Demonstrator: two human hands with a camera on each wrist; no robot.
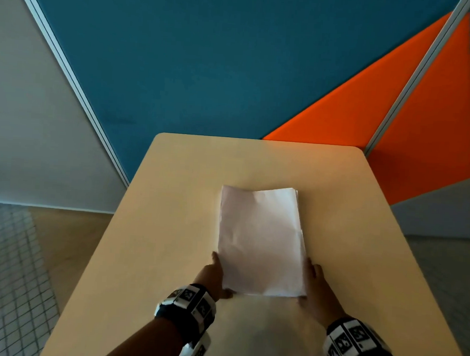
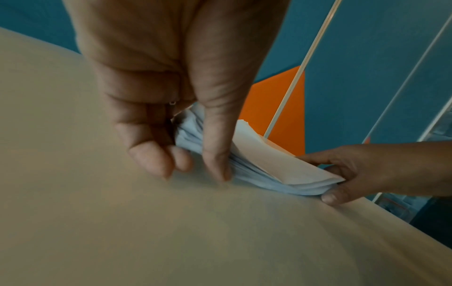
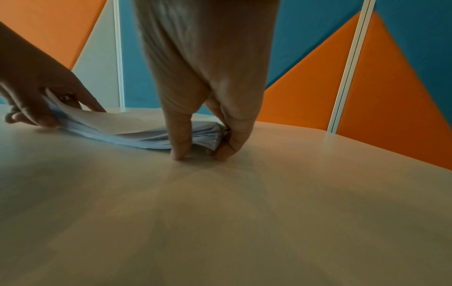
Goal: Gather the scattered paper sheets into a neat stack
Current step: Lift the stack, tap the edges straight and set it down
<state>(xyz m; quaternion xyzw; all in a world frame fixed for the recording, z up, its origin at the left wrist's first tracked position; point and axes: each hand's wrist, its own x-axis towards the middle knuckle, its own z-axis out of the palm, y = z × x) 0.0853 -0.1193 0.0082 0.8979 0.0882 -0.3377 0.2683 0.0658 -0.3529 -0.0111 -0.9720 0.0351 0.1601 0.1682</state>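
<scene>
Head view: paper stack (image 1: 260, 240) sits mid-tabletop (image 1: 170, 229); I've got my left hand (image 1: 214, 275) and right hand (image 1: 315, 290) at its near corners, fingers curled round the edges. Squeeze inward evenly and tap, since the far edge looks fanned.

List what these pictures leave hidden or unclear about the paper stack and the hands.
- Sheet count: paper stack edges blur in both wrist views.
- Left hand fingers: in the head view, tucked beside the stack.
- Right hand fingertips: in the head view, hidden by the stack's edge.
- Stack's underside: against the table.
</scene>
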